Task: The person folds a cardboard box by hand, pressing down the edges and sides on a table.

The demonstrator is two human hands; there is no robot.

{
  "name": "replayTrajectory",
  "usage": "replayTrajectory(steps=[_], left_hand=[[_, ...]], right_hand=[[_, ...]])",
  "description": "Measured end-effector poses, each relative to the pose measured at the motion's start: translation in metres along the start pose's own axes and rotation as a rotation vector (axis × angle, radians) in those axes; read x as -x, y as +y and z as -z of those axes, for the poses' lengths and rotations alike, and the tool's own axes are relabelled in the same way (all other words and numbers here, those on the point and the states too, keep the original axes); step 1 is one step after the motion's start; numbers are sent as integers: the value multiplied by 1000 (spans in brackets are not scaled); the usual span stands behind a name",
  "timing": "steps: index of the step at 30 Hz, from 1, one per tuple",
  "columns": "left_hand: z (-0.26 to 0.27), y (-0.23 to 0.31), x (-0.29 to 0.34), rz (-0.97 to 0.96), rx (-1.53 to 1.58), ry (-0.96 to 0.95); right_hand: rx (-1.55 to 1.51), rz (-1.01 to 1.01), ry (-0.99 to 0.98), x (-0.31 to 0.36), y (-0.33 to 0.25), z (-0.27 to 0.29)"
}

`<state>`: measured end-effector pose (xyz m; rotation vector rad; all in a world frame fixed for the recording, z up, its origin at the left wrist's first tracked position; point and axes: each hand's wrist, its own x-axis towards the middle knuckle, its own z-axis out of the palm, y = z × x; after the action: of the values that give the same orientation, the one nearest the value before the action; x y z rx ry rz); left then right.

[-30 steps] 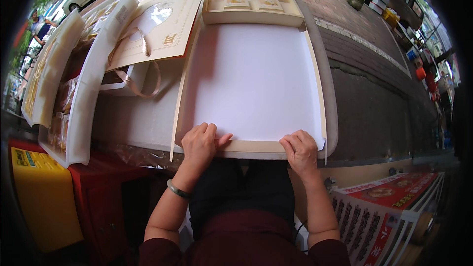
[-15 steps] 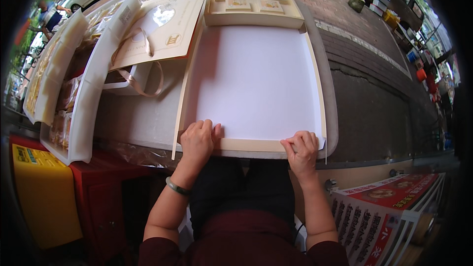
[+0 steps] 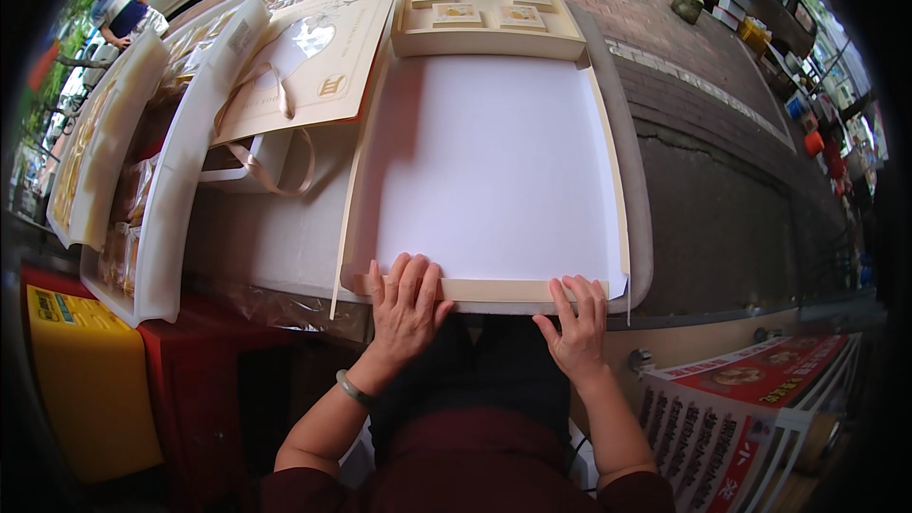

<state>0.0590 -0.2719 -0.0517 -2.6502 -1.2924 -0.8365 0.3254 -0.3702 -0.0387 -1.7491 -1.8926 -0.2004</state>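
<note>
A large shallow cardboard box point(image 3: 494, 161), white inside with cream edges, lies in front of me on the grey table. Across its near side runs a folded cream flap point(image 3: 494, 291). My left hand point(image 3: 405, 309) rests on the left part of this flap, its fingers stretched out over the edge. On the right part, my right hand point(image 3: 578, 328) lays its extended fingers on the flap, with the thumb apart. Neither hand grips anything. Beyond the white surface, at the box's far end, stands a cream tray point(image 3: 489, 43) with several small square printed packets.
Left of the box lie a cream gift bag point(image 3: 332, 76) with a ribbon handle and white plastic crates point(image 3: 171, 218) of wrapped food. A yellow box point(image 3: 85, 380) and red cabinet point(image 3: 190, 399) stand below left. Another person point(image 3: 123, 11) is at the far left.
Both hands have loosened from their curled, pinching hold on the near edge and now lie with fingers extended on the flap. The person at the far left appears nearer.
</note>
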Motion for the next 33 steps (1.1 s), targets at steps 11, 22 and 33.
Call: replayTrajectory(steps=[11, 22, 33], left_hand=[[-12, 46, -5, -30, -14, -134], [6, 18, -5, -40, 10, -131], [-10, 46, 10, 55, 137, -158]], right_hand=[[-73, 13, -230, -22, -56, -17], [34, 33, -132, -5, 2, -4], [91, -100, -135, 5, -2, 6]])
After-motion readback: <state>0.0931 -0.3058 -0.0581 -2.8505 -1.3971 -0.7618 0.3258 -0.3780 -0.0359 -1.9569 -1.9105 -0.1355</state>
